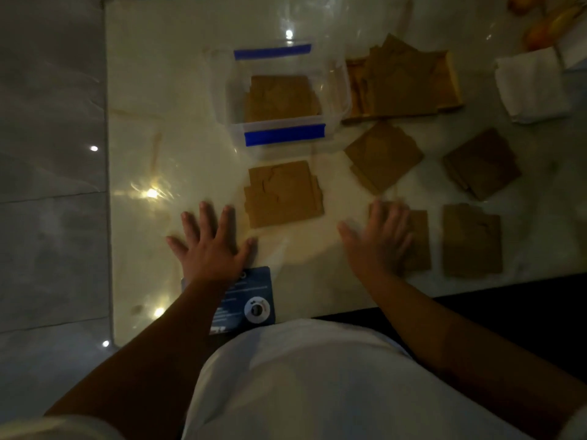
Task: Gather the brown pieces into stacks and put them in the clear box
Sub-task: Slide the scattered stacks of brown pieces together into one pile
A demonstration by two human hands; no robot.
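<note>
Dim room: a glossy pale desk over grey floor tiles carries brown stacks; left hand and right hand lie flat, fingers spread, gripping nothing.

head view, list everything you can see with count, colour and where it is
clear box: one, transparent with blue tape strips, top centre of the table.
brown stack in box: one, brown, inside the clear box.
brown stacks on table: five, brown; one below the box, one right of it, one far right, one under the right hand, one at lower right.
wooden tray: one, tan, right of the box, holding loose brown pieces.
white cloth: one, upper right.
blue card: one, near table edge.
table: one, glossy cream.
left hand: flat on table, empty.
right hand: flat on a stack.
</note>
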